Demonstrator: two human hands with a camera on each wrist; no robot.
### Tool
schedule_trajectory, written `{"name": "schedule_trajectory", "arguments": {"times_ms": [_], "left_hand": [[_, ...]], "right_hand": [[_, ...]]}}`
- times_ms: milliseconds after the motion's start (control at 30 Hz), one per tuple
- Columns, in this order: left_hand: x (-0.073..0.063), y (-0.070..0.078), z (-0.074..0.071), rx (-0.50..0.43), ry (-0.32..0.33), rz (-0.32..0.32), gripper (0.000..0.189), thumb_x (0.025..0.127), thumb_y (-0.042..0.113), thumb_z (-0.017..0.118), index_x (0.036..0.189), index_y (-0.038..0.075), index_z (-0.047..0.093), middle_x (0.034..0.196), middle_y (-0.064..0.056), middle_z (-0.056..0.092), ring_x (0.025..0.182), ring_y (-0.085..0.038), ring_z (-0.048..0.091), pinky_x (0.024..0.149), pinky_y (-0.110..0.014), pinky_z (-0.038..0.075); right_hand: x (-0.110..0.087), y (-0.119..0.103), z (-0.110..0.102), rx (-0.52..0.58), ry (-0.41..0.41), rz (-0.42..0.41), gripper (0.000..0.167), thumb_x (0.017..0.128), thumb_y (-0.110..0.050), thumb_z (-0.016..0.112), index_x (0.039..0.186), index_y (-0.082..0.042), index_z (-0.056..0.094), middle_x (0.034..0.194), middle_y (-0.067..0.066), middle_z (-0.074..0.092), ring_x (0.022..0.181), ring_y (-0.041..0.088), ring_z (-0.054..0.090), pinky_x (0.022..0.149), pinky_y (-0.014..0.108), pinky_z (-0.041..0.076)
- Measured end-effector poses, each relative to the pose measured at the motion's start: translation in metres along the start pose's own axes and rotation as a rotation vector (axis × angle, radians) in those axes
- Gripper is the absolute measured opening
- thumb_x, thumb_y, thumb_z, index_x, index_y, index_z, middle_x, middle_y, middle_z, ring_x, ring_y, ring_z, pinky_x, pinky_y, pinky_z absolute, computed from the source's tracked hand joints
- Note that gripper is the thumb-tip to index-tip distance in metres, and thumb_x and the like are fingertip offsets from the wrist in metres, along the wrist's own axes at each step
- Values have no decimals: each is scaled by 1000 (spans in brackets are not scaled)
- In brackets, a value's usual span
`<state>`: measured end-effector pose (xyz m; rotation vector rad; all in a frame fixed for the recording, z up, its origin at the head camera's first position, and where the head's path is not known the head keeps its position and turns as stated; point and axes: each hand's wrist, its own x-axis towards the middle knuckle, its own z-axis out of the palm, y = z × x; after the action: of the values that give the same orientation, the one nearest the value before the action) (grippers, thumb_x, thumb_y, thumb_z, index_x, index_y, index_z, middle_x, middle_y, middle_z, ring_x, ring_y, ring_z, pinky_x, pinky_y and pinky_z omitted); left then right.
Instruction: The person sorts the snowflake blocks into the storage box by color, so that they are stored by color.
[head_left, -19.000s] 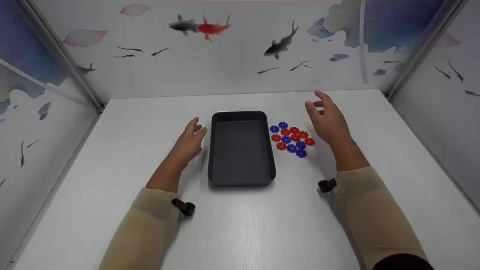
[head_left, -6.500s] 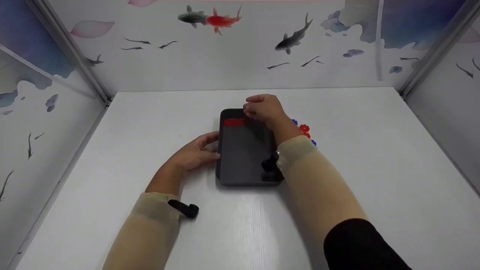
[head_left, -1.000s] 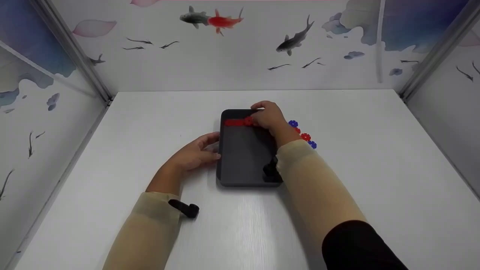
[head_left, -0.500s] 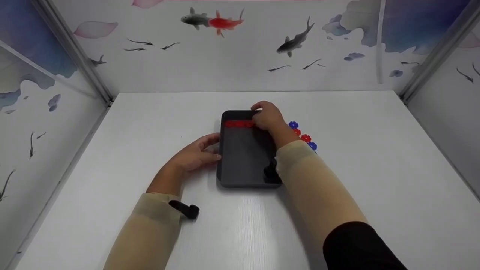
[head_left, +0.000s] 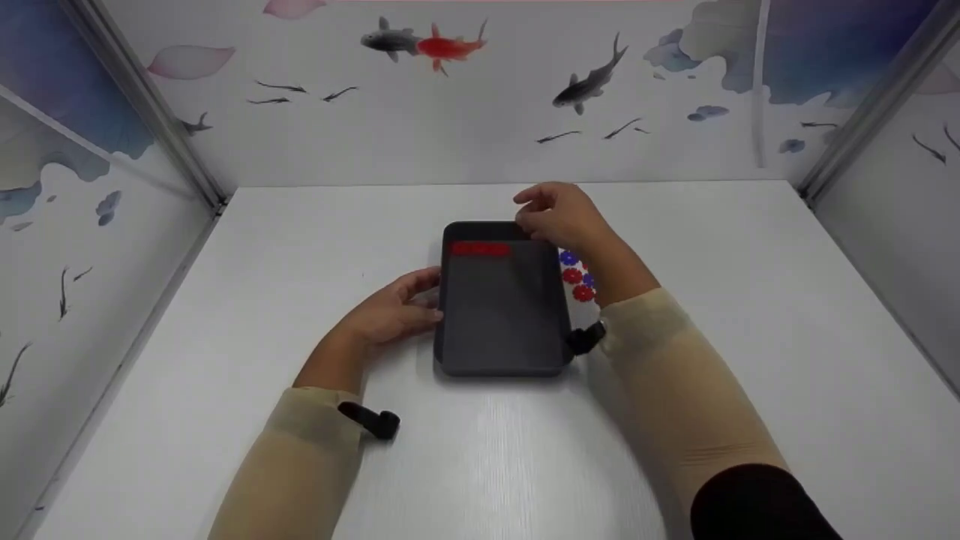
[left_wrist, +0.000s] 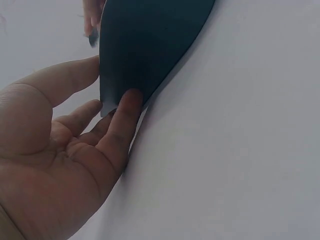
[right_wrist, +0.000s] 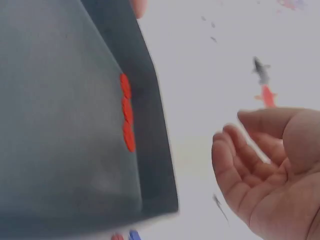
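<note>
A dark grey rectangular tray [head_left: 502, 315] sits on the white table. Three red flower-shaped plastic discs [head_left: 480, 248] form a row inside, along its far wall from the left corner; the right wrist view shows these discs [right_wrist: 127, 112] standing close together by the wall. My left hand [head_left: 386, 311] rests its extended fingers and thumb against the tray's left side. Over the far right corner is my right hand [head_left: 562, 214], loosely bent and holding nothing. Red discs [head_left: 572, 276] and blue discs [head_left: 569, 258] lie right of the tray, partly hidden by the right wrist.
White panels [head_left: 480, 150] printed with fish and petals enclose the table [head_left: 465, 450] at the back and both sides. A small black camera [head_left: 585, 339] on the right wrist overlaps the tray's right edge; another black camera [head_left: 379, 424] is on the left wrist.
My right hand has placed a third red disc in the row, let go, and risen back and to the right, uncovering discs beside the tray. The left hand has stayed put.
</note>
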<state>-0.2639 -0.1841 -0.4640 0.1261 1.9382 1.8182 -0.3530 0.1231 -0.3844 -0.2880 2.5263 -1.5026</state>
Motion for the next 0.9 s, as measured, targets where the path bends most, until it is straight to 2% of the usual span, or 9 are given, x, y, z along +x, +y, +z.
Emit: {"name": "schedule_trajectory", "arguments": {"times_ms": [167,400,767,900], "left_hand": [[1,1,-1,-15,-6,-5,84,95,-2,74,167,21,38,174,3,36,156,-22,45,119,-40,50],[1,1,1,-41,-26,-8,84,96,-4,72,167,21,37,175,3,34,155,-22,46,121,-42,48],[1,1,2,-12,-14,-8,82,96,-3,72,167,20,37,175,3,34,156,-22,44,123,-43,46],[-1,3,4,-18,-10,-13,82,97,-4,71,167,21,36,175,3,34,156,-21,44,125,-43,44]], "right_hand": [[-25,17,-23,-17,30,-4,29,104,-23,69,133,-21,70,123,9,69,114,32,73,102,41,62],[-46,53,-61,-60,61,117,33,105,-29,69,138,-22,67,128,10,68,122,36,70,107,45,59],[-46,100,-87,-28,84,307,45,103,-27,72,147,-20,62,138,9,67,125,27,67,110,41,57],[-45,113,-90,-25,91,343,47,102,-28,74,147,-22,62,138,9,66,121,26,67,104,35,59]]}}
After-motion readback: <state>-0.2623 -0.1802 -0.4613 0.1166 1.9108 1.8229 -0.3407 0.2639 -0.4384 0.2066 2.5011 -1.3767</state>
